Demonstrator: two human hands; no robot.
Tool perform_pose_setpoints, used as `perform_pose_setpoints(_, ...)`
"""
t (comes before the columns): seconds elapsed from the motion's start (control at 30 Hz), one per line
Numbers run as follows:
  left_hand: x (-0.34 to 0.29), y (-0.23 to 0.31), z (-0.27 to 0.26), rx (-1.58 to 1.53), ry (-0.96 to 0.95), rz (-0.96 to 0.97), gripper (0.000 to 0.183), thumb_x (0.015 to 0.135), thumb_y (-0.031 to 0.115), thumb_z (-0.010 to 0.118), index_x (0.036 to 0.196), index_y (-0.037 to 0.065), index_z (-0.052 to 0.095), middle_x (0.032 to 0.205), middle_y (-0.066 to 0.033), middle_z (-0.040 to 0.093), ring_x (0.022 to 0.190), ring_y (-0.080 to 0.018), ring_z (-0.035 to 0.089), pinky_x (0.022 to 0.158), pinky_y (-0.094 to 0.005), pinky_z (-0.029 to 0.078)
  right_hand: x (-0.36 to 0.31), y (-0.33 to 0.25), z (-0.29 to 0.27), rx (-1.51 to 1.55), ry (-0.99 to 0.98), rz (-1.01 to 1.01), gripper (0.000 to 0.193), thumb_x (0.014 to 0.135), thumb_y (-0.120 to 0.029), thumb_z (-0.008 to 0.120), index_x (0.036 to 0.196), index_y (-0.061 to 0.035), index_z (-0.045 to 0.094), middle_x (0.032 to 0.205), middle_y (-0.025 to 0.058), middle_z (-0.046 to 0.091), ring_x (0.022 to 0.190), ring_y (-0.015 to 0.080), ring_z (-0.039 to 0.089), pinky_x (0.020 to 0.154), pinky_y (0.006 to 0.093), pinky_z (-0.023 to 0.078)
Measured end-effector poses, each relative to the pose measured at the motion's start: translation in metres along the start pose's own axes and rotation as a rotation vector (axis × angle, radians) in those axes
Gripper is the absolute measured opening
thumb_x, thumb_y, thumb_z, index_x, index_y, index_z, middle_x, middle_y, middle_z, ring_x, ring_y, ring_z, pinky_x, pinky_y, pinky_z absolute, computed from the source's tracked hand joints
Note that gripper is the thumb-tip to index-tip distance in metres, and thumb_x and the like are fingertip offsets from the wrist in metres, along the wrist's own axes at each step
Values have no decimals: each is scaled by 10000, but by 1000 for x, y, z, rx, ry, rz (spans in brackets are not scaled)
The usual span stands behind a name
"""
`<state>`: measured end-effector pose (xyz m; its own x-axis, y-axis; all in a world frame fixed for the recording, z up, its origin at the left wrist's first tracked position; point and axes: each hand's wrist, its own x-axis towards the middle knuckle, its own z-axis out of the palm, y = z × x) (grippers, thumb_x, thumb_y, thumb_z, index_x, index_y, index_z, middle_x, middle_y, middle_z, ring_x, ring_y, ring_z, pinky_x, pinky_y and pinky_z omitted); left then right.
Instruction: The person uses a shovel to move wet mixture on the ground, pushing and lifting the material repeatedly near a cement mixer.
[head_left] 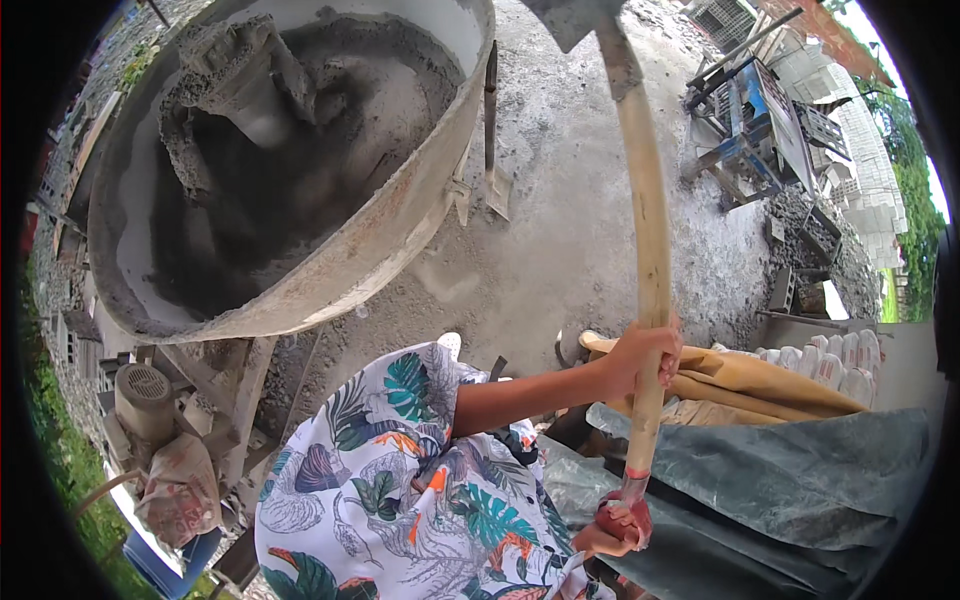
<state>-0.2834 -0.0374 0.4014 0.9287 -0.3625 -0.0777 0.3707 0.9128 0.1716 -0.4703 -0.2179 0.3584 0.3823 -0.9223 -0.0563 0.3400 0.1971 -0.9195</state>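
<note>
A shovel with a long wooden shaft (650, 220) stands nearly upright to the right of centre. Its metal blade (572, 18) is cut off by the top edge of the picture. My left hand (645, 358) reaches across from a leaf-patterned sleeve and is closed around the lower shaft. Below it, my right hand (612, 528) is wrapped around the red grip (636, 482) at the shovel's end. At the upper left is a large round mixer drum (400, 255), with dark grey mix (240, 220) inside and a cement-crusted mixing part (245, 85).
Another shovel (497, 190) leans by the drum's right side. A blue metal machine (755, 125) stands at far right near stacked pale blocks (870, 160). Tan (770, 385) and grey-green tarps (760, 490) lie near white sacks (845, 360). A motor (145, 400) sits below the drum.
</note>
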Motion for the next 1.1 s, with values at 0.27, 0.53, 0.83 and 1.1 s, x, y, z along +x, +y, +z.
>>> perform_pose_setpoints(0.27, -22, 50, -33, -368, -333, 276, 114, 677, 80, 434, 743, 148, 370, 513, 9, 336, 440, -115, 372, 482, -288, 355, 14, -32, 41, 45, -342, -151, 187, 708, -194, 430, 751, -24, 492, 559, 44, 462, 463, 170, 459, 439, 254, 391)
perform_pose_setpoints(0.53, -21, 59, -60, -192, -10, 255, 160, 677, 87, 477, 782, 148, 372, 534, 12, 344, 456, -116, 378, 521, -283, 366, 31, 30, 4, -127, -716, 94, 266, 656, -234, 437, 820, -32, 491, 542, 23, 387, 476, 149, 440, 523, 255, 447)
perform_pose_setpoints(0.83, -6, 70, -105, -152, 153, 306, 129, 718, 155, 501, 791, 122, 401, 609, -6, 399, 536, -134, 450, 558, -293, 399, 28, 61, 14, -209, -614, 174, 172, 657, -245, 445, 601, -82, 435, 504, 14, 373, 485, 155, 436, 552, 314, 429)
perform_pose_setpoints(1.1, 19, 112, -174, -134, -53, 299, 180, 788, 271, 516, 731, 128, 421, 612, 17, 426, 525, -104, 442, 533, -282, 408, -2, 116, -10, -188, -536, 688, 172, 663, -310, 488, 736, -155, 476, 589, 3, 409, 488, 169, 427, 459, 332, 404)
